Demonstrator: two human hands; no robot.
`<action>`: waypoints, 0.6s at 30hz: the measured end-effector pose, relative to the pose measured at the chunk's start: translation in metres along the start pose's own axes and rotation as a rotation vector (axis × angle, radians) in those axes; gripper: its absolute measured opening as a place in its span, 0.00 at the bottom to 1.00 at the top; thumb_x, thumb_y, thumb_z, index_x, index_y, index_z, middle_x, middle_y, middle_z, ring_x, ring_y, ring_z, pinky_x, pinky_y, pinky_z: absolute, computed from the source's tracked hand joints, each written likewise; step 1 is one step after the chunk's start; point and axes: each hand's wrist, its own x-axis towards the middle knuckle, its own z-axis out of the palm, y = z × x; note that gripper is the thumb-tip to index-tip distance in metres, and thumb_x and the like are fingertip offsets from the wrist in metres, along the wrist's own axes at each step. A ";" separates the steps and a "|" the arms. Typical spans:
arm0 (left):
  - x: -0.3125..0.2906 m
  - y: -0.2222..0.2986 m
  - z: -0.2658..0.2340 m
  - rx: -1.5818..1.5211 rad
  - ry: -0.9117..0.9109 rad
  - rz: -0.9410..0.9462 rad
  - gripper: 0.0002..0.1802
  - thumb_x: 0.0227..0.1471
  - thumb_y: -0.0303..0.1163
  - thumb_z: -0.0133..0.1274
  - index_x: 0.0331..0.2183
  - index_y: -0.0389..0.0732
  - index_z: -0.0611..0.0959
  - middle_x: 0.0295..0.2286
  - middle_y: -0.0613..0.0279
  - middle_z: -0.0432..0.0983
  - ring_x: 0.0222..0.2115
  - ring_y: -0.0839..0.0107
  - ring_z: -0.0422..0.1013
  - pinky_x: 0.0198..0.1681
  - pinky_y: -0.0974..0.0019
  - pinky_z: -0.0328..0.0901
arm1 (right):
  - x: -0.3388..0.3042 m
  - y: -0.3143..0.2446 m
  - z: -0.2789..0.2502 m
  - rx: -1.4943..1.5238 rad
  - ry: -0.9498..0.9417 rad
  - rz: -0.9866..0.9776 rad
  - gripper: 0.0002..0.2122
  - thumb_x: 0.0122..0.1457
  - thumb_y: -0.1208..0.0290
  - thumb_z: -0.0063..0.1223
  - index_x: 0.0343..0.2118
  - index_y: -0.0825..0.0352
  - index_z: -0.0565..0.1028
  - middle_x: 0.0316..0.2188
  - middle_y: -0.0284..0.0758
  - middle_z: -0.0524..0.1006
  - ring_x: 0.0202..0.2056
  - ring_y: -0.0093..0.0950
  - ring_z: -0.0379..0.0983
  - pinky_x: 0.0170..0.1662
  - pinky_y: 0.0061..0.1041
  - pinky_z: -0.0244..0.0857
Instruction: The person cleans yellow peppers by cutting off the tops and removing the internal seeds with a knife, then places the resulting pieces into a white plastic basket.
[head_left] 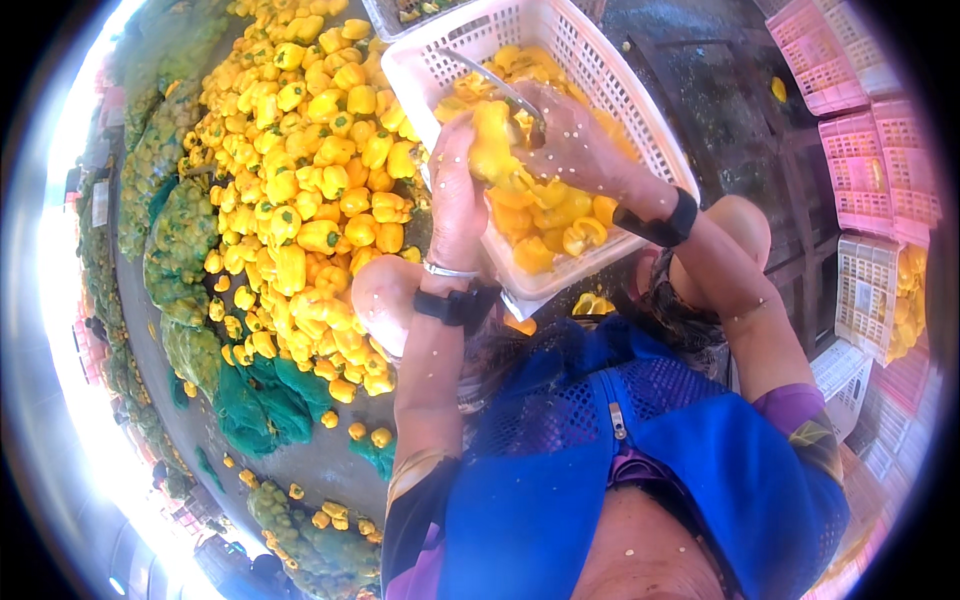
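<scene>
My left hand [458, 185] is closed round the side of a yellow bell pepper [492, 140], which appears cut open. On the other side of the pepper, my right hand [575, 145] grips a knife [492, 75] with a thin, curved metal blade pointing up and to the left. The knife's handle is hidden in my fingers. Both hands are over a white perforated plastic crate [640, 85], which stands between my knees. Cut yellow pepper pieces [540, 225] fill much of the crate. Small pale seeds cling to my hands and forearms.
A large heap of whole yellow peppers [300, 180] lies on the floor to the left. Green net sacks [180, 260] and loose green netting [262, 405] lie beyond and below it. Pink crates [815, 55] are stacked at the right, near a white crate [865, 300] with yellow pieces.
</scene>
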 end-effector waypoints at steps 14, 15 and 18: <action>-0.007 0.010 0.013 -0.234 -0.083 -0.191 0.20 0.55 0.37 0.53 0.44 0.32 0.75 0.38 0.59 0.75 0.37 0.72 0.72 0.42 0.70 0.67 | 0.002 -0.002 -0.007 0.727 -0.064 0.438 0.14 0.48 0.64 0.58 0.33 0.70 0.73 0.22 0.27 0.70 0.24 0.15 0.67 0.26 0.16 0.61; -0.008 0.011 0.014 -0.246 -0.072 -0.198 0.19 0.54 0.36 0.54 0.43 0.32 0.76 0.37 0.59 0.76 0.36 0.73 0.73 0.41 0.71 0.68 | 0.002 0.001 -0.008 0.735 -0.077 0.415 0.14 0.48 0.64 0.58 0.33 0.70 0.73 0.22 0.27 0.70 0.23 0.15 0.67 0.26 0.15 0.60; -0.006 0.003 0.008 0.076 0.043 -0.016 0.14 0.52 0.33 0.56 0.37 0.32 0.80 0.32 0.63 0.78 0.30 0.77 0.72 0.35 0.75 0.67 | 0.005 -0.001 -0.011 0.672 -0.109 0.426 0.15 0.48 0.63 0.57 0.34 0.70 0.74 0.21 0.28 0.71 0.22 0.13 0.66 0.24 0.13 0.59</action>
